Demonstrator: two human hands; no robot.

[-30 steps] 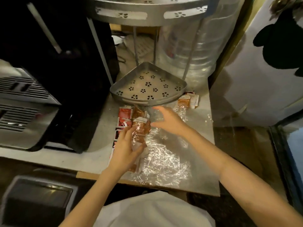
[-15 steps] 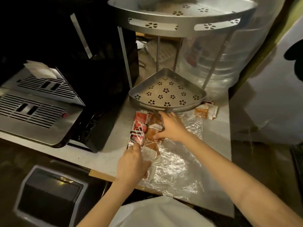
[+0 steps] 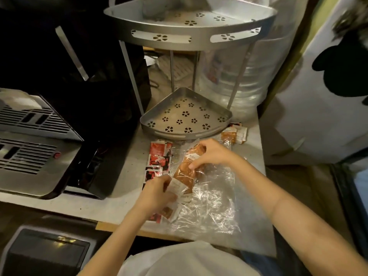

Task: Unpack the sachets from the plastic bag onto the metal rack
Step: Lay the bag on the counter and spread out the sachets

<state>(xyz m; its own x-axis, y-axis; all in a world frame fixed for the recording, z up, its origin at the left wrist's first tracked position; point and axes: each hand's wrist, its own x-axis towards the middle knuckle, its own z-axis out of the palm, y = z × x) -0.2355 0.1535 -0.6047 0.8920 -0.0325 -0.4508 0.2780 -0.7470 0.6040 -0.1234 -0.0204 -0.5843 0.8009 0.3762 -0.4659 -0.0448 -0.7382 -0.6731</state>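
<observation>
**Both hands on the sachets, rack bare**

Biggest thing in view: the coffee machine [image 3: 35, 148] on the left, its left side cut off by the frame edge, its black upper body lost in shadow. Right of it stands the rack [image 3: 187, 134], two corner-shaped tiers with flower-shaped holes; the top tier is cropped at the frame's upper edge and something pale on it is too blurred to name. The lower tier holds no sachets. Behind the rack, a clear water jug [image 3: 245, 82], partly hidden by the legs.

On the counter [image 3: 111, 206] the bag [image 3: 211, 206] lies flat and crinkled, just in front of the rack. The right hand [image 3: 211, 154] curls over the orange sachets [image 3: 185, 172] through the plastic, thumb underneath. The left hand [image 3: 157, 194] pinches their white ends at the bag's mouth; its fingertips are hidden by the packets. Red sachets [image 3: 159, 160] sit in a strip beside them, print unreadable. Two more, spare sachets [image 3: 234, 134], lie by the rack's right corner, touching its rim or not, I can't tell.
</observation>
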